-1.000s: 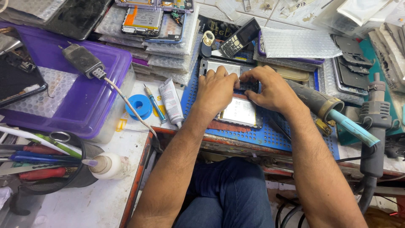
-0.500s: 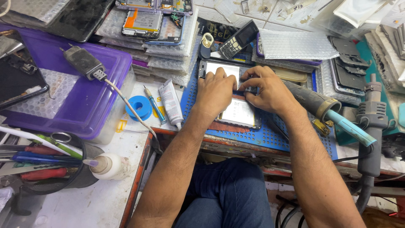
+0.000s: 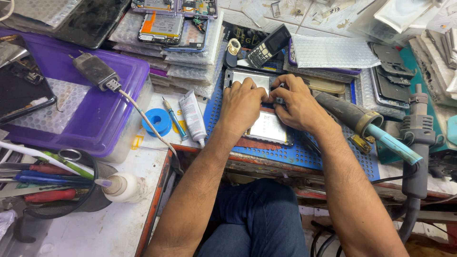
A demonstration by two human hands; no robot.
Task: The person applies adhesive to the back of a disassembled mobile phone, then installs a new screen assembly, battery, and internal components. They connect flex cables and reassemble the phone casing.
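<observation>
Our hands have crept up the opened phone (image 3: 266,124) toward its far end. A second ago the left hand (image 3: 243,105) lay over its middle and the right hand (image 3: 297,104) reached in from the side; now our fingertips (image 3: 269,96) meet at its top edge, exposing more of the lower half.

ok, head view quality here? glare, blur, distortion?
Head view: even, soft light with weak shadows; mild glare on the opened phone under the left hand and right hand, and on the bubble wrap. Centre is sharp with no motion blur; wide-angle lens bends the edges, so the hot-air gun leans.
</observation>
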